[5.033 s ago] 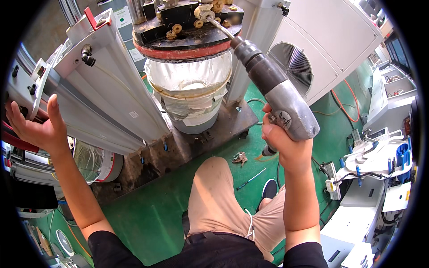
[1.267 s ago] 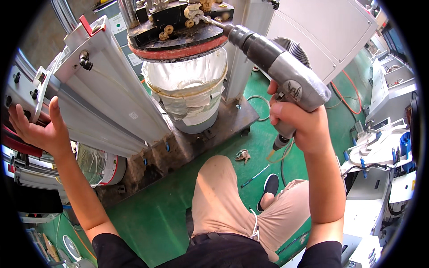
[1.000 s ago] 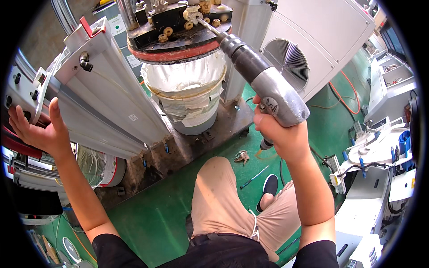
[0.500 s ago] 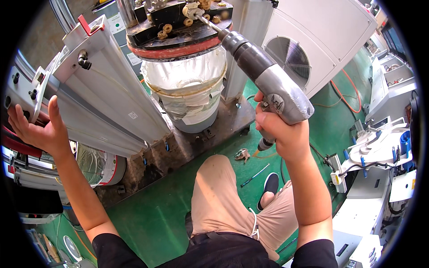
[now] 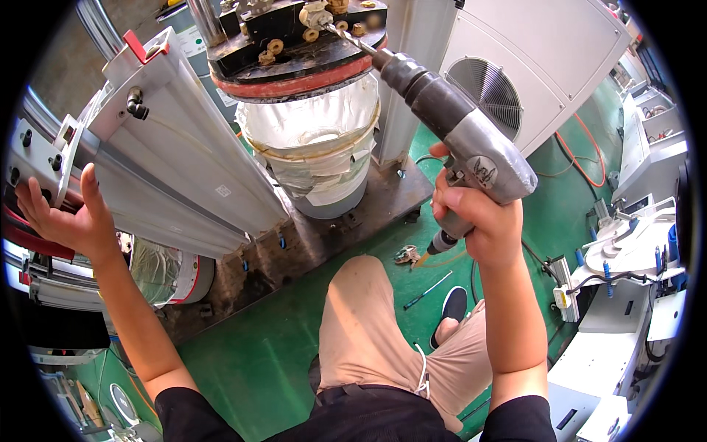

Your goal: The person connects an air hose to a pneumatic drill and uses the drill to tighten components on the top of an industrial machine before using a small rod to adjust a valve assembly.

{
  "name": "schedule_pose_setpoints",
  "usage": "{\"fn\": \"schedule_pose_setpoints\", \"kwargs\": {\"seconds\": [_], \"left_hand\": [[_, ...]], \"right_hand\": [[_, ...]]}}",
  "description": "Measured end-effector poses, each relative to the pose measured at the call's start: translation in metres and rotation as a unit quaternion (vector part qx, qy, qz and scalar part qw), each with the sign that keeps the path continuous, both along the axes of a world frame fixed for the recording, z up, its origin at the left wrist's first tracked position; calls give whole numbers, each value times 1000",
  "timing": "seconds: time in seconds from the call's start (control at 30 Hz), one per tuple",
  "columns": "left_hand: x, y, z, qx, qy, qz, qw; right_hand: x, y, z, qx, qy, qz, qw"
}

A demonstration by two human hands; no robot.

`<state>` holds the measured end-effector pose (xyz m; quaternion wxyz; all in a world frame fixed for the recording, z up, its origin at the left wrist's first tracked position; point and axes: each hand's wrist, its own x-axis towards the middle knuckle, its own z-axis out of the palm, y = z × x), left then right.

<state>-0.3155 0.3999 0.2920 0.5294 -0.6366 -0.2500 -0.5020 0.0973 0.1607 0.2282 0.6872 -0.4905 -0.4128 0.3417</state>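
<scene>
While the right hand (image 5: 490, 217) has its fingers wrapped firmly round the grip of the drill (image 5: 482, 147), right of centre in the frame, the tool slants toward the upper middle — an angle that seems chosen to line the bit (image 5: 353, 38) up with the pale, crusted fitting (image 5: 315, 16) near the top edge. From here I cannot tell whether the tip sits inside that fitting or only against it. The thin hose (image 5: 449, 259) leaves the foot of the grip at lower centre-right, clear of the knuckles, so the wrist is probably free to tilt. Over at the far left, the left hand (image 5: 70, 217) has its fingers loosely spread and thumb up, gripping nothing that I can see; it hovers by a bolted bracket (image 5: 37, 151), perhaps for balance, though contact is hard to judge. The fitting stands on a black plate (image 5: 294, 51) rimmed by a red ring (image 5: 294, 87), with a lined bucket (image 5: 331, 197) below, upper centre, where falling crumbs would likely land. On the green floor, lower centre-right, a screwdriver (image 5: 428, 289) and a crumpled rag (image 5: 406, 255) lie near the knee (image 5: 357, 283) — within easy reach, I'd say.
</scene>
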Motion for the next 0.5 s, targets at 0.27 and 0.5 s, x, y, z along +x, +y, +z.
{"fn": "schedule_pose_setpoints", "kwargs": {"seconds": [0.27, 0.5], "left_hand": [[4, 0, -1, -10, -13, -1, 1000], [18, -4, -12, -16, -31, 0, 999]], "right_hand": [[15, -3, -17, 20, -8, 21, 1000], [9, 3, -25, 19, 5, 5, 1000]]}}
